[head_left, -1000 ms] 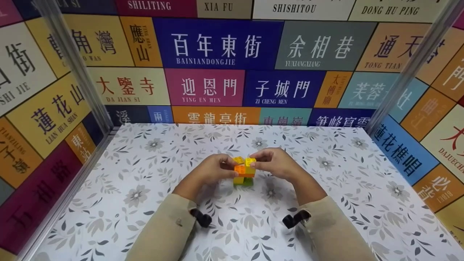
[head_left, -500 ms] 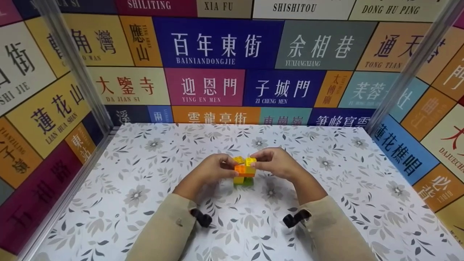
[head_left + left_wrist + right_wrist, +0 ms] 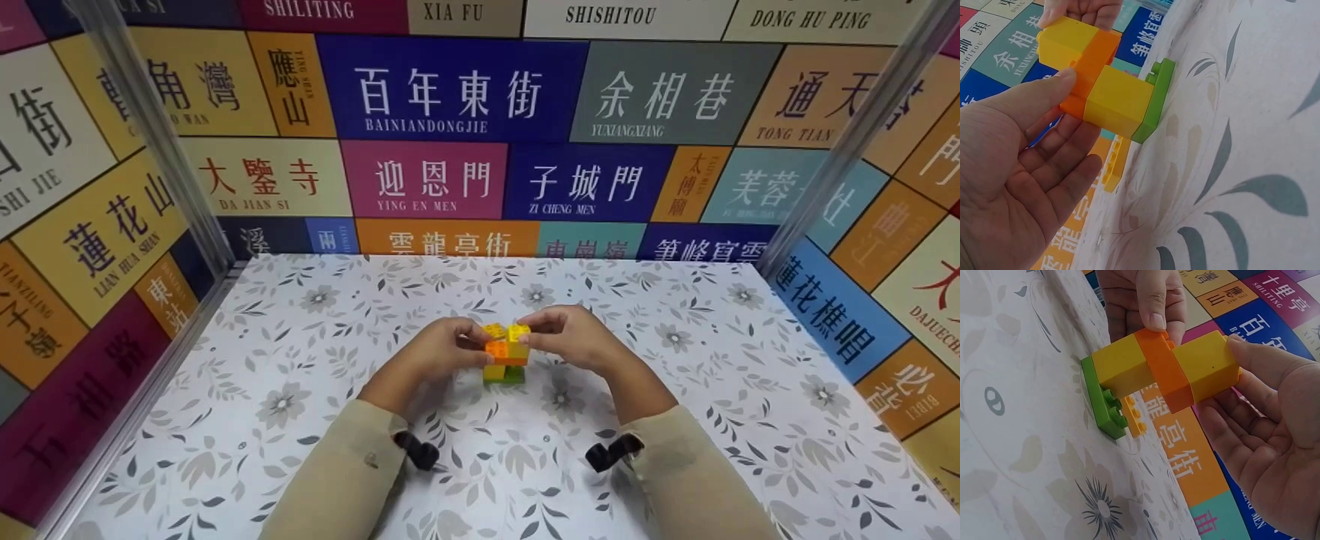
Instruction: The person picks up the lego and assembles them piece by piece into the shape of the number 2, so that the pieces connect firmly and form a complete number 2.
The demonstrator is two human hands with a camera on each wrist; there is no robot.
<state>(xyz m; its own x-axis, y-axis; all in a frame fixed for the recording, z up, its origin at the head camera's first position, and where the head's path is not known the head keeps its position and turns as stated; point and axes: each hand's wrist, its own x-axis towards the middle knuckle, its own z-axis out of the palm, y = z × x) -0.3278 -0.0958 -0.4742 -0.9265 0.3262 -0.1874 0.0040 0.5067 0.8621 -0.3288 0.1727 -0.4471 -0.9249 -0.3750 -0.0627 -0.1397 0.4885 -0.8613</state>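
Note:
A small stack of toy building bricks stands on the table between both hands. At its base lies a thin green brick (image 3: 1100, 402), with a yellow block (image 3: 1120, 98) on one end. An orange brick (image 3: 1163, 374) lies across that block, and an upper yellow brick (image 3: 1208, 365) sits on the orange one's right end. My left hand (image 3: 446, 349) pinches the orange brick, thumb on its near side. From the right, my right hand (image 3: 574, 337) grips the upper yellow brick between thumb and fingers. The far fingertips are partly hidden behind the bricks.
Behind the stack, a separate yellow-orange studded brick (image 3: 1116, 166) lies on the table. White cloth with grey leaves and flowers covers the table (image 3: 300, 465). Walls of coloured sign panels (image 3: 450, 90) enclose the back and sides. Black wrist cameras (image 3: 613, 454) stick out from the sleeves.

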